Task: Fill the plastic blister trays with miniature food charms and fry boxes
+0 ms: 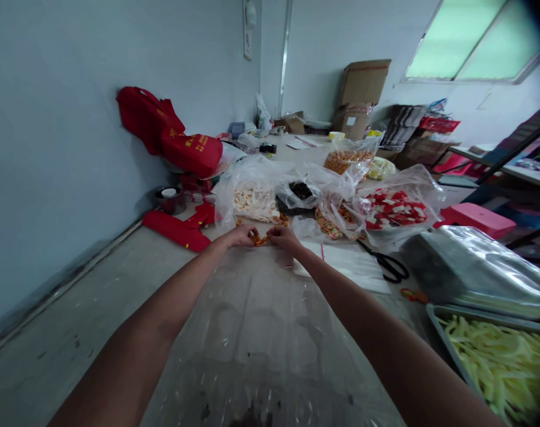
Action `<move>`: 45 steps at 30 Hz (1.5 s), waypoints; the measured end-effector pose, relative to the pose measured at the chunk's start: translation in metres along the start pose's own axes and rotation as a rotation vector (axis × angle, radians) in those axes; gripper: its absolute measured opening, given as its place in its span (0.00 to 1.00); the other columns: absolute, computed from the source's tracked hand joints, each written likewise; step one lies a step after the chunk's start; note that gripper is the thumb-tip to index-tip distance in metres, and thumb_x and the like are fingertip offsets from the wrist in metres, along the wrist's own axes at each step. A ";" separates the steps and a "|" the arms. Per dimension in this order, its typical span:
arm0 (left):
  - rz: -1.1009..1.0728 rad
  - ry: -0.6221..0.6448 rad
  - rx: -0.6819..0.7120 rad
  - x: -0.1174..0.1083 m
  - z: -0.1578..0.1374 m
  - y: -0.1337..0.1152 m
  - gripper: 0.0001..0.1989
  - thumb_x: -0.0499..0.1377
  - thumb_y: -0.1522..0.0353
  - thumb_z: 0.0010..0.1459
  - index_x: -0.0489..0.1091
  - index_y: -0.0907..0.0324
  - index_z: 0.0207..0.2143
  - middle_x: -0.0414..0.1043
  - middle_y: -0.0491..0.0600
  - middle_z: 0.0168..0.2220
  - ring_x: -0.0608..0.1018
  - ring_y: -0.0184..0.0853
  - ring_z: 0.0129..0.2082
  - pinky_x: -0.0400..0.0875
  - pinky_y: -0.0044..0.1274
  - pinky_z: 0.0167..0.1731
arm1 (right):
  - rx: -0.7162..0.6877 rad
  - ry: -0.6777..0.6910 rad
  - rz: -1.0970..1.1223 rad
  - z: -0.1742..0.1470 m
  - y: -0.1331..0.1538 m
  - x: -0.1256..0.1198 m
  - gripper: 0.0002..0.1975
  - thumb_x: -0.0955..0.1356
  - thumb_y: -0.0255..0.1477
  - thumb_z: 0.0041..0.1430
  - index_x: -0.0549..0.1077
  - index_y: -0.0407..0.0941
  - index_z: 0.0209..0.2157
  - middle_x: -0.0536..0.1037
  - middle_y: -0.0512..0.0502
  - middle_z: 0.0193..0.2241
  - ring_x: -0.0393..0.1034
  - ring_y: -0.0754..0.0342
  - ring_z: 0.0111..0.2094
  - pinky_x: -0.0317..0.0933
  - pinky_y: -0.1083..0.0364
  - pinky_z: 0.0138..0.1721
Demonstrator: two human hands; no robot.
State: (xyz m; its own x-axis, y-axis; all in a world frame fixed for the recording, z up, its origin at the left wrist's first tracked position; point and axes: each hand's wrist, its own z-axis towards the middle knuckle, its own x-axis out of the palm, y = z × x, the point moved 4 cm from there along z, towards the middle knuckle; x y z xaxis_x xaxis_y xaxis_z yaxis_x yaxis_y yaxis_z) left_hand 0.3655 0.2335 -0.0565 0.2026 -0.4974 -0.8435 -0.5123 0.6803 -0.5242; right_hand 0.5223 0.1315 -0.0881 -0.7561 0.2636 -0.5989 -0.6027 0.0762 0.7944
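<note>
My left hand (242,236) and my right hand (284,238) reach forward, close together at the far side of a clear plastic sheet (252,320). Between their curled fingertips are small orange pieces (261,241), too small to name; both hands pinch at them. More orange bits lie just beyond my fingers. Behind them sit open clear bags: one of white and orange pieces (254,203), one of dark pieces (300,191) and one of patterned orange pieces (330,219). A white sheet or flat bag (354,267) lies to the right of my right hand.
Black-handled scissors (392,267), a bag of red and white pieces (394,207), a metal lid or tray (483,267) and a tray of pale yellow strips (496,356) stand right. Red cloth (190,154), a red roll (176,230) and tape rolls (170,198) are left, beside the wall.
</note>
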 end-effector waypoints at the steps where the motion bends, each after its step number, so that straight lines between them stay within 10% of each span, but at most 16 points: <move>1: 0.014 -0.015 -0.025 0.001 0.001 0.001 0.21 0.67 0.65 0.43 0.76 0.62 0.41 0.77 0.47 0.30 0.76 0.34 0.30 0.67 0.20 0.30 | -0.017 0.011 0.006 -0.002 0.001 0.000 0.16 0.66 0.23 0.50 0.80 0.40 0.41 0.80 0.49 0.29 0.70 0.57 0.28 0.60 0.60 0.31; 11: 0.007 -0.161 -0.085 0.004 -0.014 -0.003 0.09 0.66 0.71 0.44 0.73 0.60 0.31 0.76 0.50 0.37 0.75 0.37 0.41 0.69 0.22 0.40 | -0.065 0.050 -0.150 -0.007 0.021 0.006 0.10 0.73 0.29 0.52 0.77 0.42 0.37 0.79 0.49 0.34 0.70 0.57 0.33 0.60 0.60 0.34; 19: -0.260 -0.057 -0.230 -0.005 -0.011 0.004 0.17 0.65 0.73 0.47 0.74 0.63 0.43 0.76 0.47 0.29 0.76 0.32 0.26 0.70 0.20 0.28 | 0.081 0.050 -0.351 0.002 0.047 0.011 0.13 0.75 0.31 0.52 0.79 0.41 0.39 0.81 0.45 0.35 0.73 0.53 0.36 0.62 0.58 0.37; 26: -0.390 -0.059 -0.332 0.007 -0.003 0.005 0.03 0.62 0.75 0.49 0.76 0.65 0.28 0.72 0.48 0.22 0.73 0.31 0.22 0.67 0.21 0.24 | 0.235 0.073 -0.555 0.007 0.059 0.028 0.27 0.77 0.45 0.48 0.78 0.37 0.40 0.80 0.33 0.36 0.76 0.43 0.39 0.66 0.54 0.37; 33: -0.551 -0.095 -0.297 0.006 -0.014 -0.002 0.11 0.60 0.70 0.56 0.74 0.61 0.43 0.77 0.47 0.32 0.75 0.29 0.27 0.68 0.19 0.26 | 0.066 0.017 -0.607 -0.010 0.061 0.036 0.27 0.74 0.44 0.55 0.72 0.42 0.51 0.78 0.39 0.46 0.73 0.46 0.48 0.62 0.56 0.43; 45: -0.548 -0.309 -0.416 0.022 -0.011 0.008 0.08 0.63 0.65 0.58 0.74 0.63 0.34 0.72 0.46 0.24 0.72 0.28 0.23 0.66 0.17 0.25 | 0.080 0.035 -0.730 -0.015 0.072 0.048 0.18 0.65 0.35 0.68 0.69 0.36 0.51 0.74 0.30 0.48 0.73 0.43 0.47 0.65 0.53 0.42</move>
State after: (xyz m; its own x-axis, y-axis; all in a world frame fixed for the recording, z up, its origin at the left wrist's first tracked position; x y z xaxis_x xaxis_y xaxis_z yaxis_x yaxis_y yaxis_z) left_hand 0.3564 0.2220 -0.0776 0.7123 -0.4911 -0.5014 -0.5313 0.0894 -0.8424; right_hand 0.4387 0.1352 -0.0608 -0.1782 0.0878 -0.9801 -0.9364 0.2909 0.1964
